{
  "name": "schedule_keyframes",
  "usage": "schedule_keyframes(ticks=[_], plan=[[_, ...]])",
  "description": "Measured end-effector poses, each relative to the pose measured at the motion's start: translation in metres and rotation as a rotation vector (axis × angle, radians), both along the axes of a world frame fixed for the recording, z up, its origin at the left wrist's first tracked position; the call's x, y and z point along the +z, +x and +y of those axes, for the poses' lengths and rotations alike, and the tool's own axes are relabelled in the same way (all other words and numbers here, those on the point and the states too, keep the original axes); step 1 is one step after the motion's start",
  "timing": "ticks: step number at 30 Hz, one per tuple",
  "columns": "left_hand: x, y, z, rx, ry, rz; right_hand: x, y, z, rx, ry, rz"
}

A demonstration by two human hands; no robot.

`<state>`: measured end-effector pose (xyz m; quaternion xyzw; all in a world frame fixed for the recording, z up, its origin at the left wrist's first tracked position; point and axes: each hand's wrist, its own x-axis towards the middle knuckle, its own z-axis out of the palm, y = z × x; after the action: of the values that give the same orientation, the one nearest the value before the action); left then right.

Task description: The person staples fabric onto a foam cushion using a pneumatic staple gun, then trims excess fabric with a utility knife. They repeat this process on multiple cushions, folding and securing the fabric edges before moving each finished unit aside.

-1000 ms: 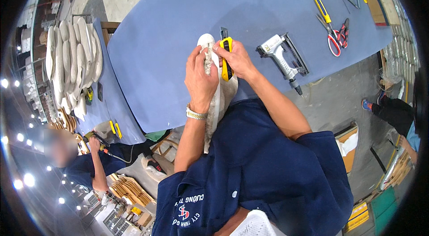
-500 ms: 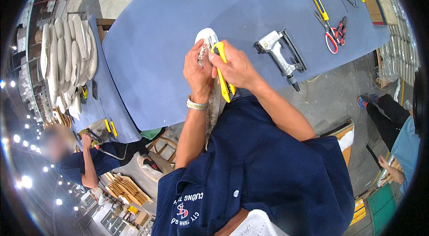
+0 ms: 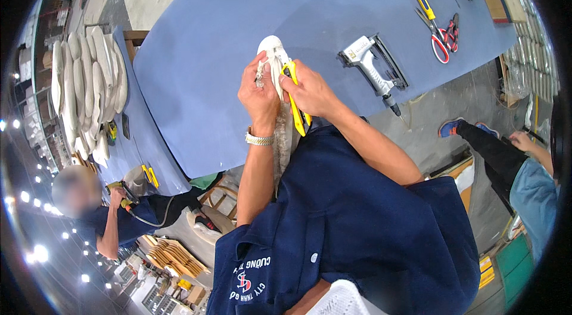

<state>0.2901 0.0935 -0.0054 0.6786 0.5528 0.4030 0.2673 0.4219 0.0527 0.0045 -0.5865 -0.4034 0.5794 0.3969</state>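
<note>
White padded piece [image 3: 273,53] between left hand [image 3: 259,95] (gripping) and right hand [image 3: 310,91].

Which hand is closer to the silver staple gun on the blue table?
The right hand. It grips a yellow knife just left of the staple gun. The left hand holds the white piece farther away.

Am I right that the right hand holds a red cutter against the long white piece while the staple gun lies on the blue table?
Not quite: the head view shows the cutter in the right hand is yellow, not red. It is against the long white piece, and the staple gun lies on the blue table.
</note>
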Motion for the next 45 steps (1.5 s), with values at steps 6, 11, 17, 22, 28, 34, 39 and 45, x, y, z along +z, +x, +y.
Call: schedule_keyframes(ticks=[6, 11, 17, 22, 28, 34, 39, 45], plan=[[0.004, 0.000, 0.000, -0.010, -0.019, 0.045, 0.015, 0.003, 0.003, 0.045, -0.022, 0.010], [0.002, -0.001, 0.000, -0.009, -0.019, 0.043, 0.005, -0.005, 0.003, -0.040, -0.021, 0.029], [0.005, 0.000, -0.002, -0.024, -0.044, 0.054, 0.010, 0.004, 0.007, 0.026, -0.078, 0.015], [0.004, 0.001, -0.003, -0.019, -0.068, 0.080, 0.019, 0.007, 0.011, 0.061, -0.143, 0.025], [0.000, 0.004, 0.000, -0.004, -0.083, -0.035, 0.013, 0.012, 0.014, 0.133, -0.091, -0.236], [0.001, 0.008, 0.000, 0.004, -0.100, 0.027, 0.021, 0.010, 0.014, 0.055, -0.111, -0.183], [0.007, 0.009, -0.001, 0.017, -0.146, 0.063, 0.009, 0.010, 0.019, 0.089, -0.101, -0.215], [0.005, 0.010, -0.001, 0.009, -0.088, 0.034, 0.002, 0.026, 0.028, 0.199, -0.091, -0.226]])
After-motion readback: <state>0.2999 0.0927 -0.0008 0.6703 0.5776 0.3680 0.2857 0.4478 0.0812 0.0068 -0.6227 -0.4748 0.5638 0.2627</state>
